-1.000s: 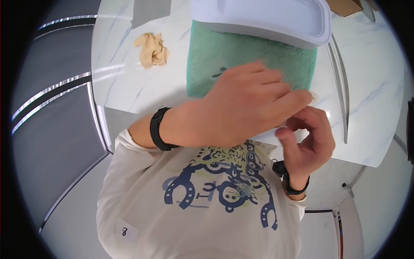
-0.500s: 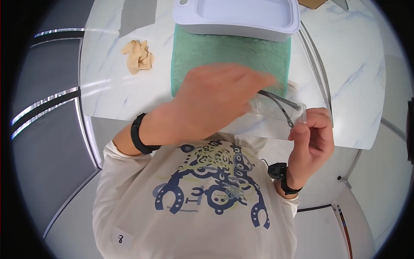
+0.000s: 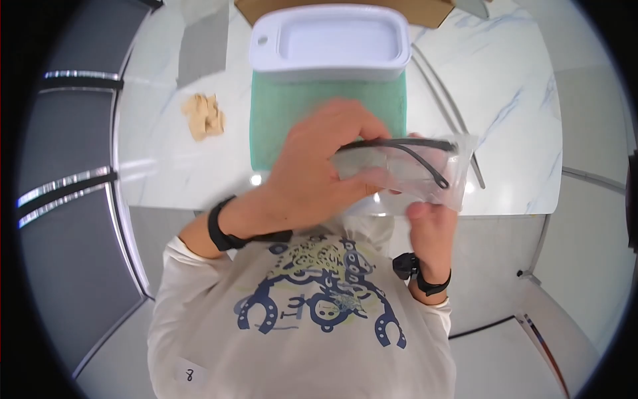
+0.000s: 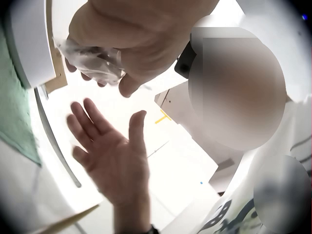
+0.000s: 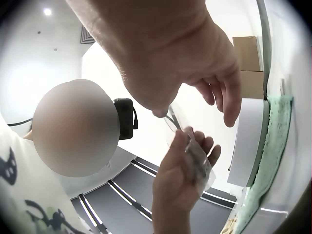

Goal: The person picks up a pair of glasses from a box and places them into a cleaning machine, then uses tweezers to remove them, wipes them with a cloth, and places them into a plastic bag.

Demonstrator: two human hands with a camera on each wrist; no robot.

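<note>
In the head view, dark-framed glasses (image 3: pixel 422 149) lie inside a clear plastic bag (image 3: pixel 458 169). The left hand (image 3: pixel 319 159) grips the bag's left end between thumb and fingers. Just beyond the bag's right end is the right hand (image 3: pixel 432 233), its fingers partly hidden behind the plastic. The left wrist view has the right hand (image 4: pixel 114 161) with palm exposed and fingers spread, below the left hand (image 4: pixel 136 39) and bag (image 4: pixel 97 63). In the right wrist view, the right hand's fingers (image 5: pixel 229 97) hang relaxed, its thumb near the bag; contact is unclear.
A white tray (image 3: pixel 264 60) stands on a green towel (image 3: pixel 262 126). Left of them lie a crumpled tan cloth (image 3: pixel 204 116) and a grey sheet (image 3: pixel 203 50). A thin grey strip (image 3: pixel 442 93) lies at right; a cardboard box (image 3: pixel 425 13) is behind the tray.
My right hand has let go of the bag's right end and its fingers have opened. The bag of glasses now shows more fully in my left hand. The head view has shifted.
</note>
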